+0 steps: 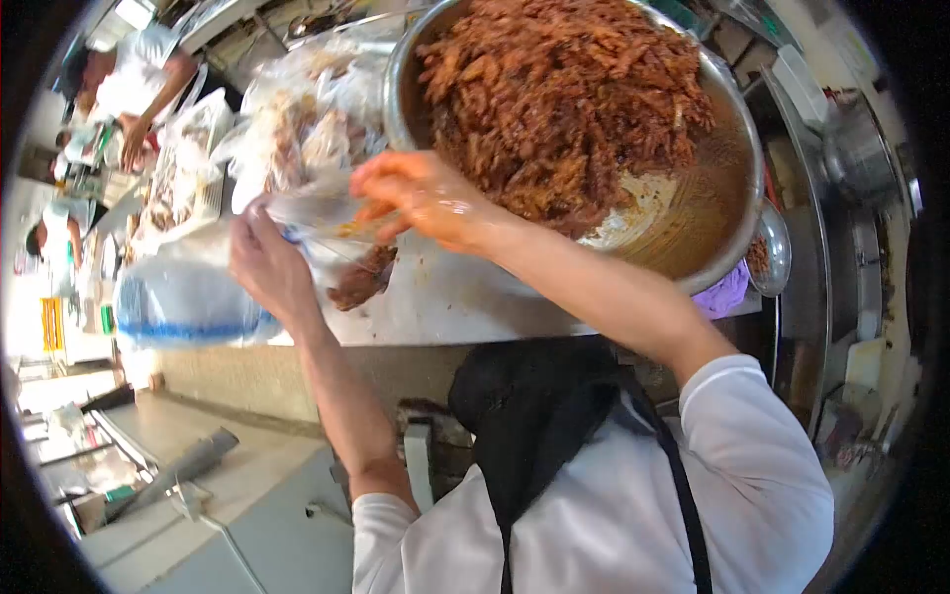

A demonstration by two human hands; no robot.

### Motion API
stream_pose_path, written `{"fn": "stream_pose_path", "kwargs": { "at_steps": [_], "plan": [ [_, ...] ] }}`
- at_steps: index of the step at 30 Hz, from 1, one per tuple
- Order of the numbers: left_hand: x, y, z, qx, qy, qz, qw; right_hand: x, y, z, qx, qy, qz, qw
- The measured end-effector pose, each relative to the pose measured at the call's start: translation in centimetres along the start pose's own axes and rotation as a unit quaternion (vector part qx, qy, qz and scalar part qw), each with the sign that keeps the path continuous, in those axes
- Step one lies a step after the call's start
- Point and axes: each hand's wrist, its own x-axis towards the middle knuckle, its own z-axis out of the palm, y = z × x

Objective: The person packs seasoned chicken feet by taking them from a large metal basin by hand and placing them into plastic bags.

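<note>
A large metal bowl (744, 213) holds a heap of reddish-brown, sauce-coated meat (564, 89). Left of it, my left hand (267, 259) pinches the edge of a clear plastic bag (322, 206). My right hand (426, 198), its fingers apart and wet with sauce, is at the bag's other side, near the bowl's rim; whether it touches the plastic is blurred. Below the bag, a dark brown piece of meat (361, 279) shows near the counter's front edge, perhaps inside the plastic.
A stack of blue-edged clear bags (188, 302) lies at the counter's left end. Filled plastic bags (297, 119) and a white crate (210, 193) stand behind. Another person (148, 59) works at the upper left. A small metal bowl (774, 252) sits right of the large one.
</note>
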Motion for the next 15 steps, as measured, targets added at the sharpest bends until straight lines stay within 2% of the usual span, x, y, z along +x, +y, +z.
{"fn": "stream_pose_path", "kwargs": {
  "at_steps": [2, 3, 5, 7, 8, 9, 10, 11, 13, 15],
  "plan": [
    [4.7, 1.5, 1.5, 0.012, -0.002, 0.003, 1.000, -2.7, -3.3, -3.2, 0.038, 0.076, -0.103, 0.991],
    [6.9, 2.6, 2.1, 0.033, -0.004, -0.001, 0.999, -3.7, -4.0, -5.7, 0.021, 0.107, -0.117, 0.987],
    [11.3, 2.8, 4.8, -0.117, 0.032, 0.110, 0.987, -5.6, -4.5, -11.7, -0.028, 0.174, -0.120, 0.977],
    [13.4, 3.9, 7.5, -0.101, -0.014, 0.189, 0.977, -7.9, -4.6, -17.7, -0.105, 0.266, -0.097, 0.953],
    [14.5, 1.8, 10.2, -0.096, -0.092, 0.202, 0.970, -9.1, -4.2, -20.7, -0.162, 0.308, -0.065, 0.935],
    [14.1, 1.1, 12.4, 0.037, -0.229, 0.059, 0.971, -10.3, -4.0, -23.1, -0.218, 0.342, -0.030, 0.914],
    [13.0, -2.6, 15.9, 0.129, -0.268, 0.152, 0.943, -11.5, -4.3, -24.5, -0.293, 0.351, 0.045, 0.888],
    [11.5, -6.8, 19.4, 0.221, -0.296, 0.243, 0.897, -12.5, -2.6, -26.8, -0.411, 0.258, 0.089, 0.870],
    [9.6, -10.0, 23.7, 0.175, -0.303, 0.292, 0.890, -14.6, 2.3, -31.7, -0.608, 0.048, 0.172, 0.773],
    [9.8, -7.8, 23.2, 0.107, -0.368, 0.212, 0.899, -14.5, 4.0, -30.0, -0.559, -0.027, 0.039, 0.828]
  ]
}}
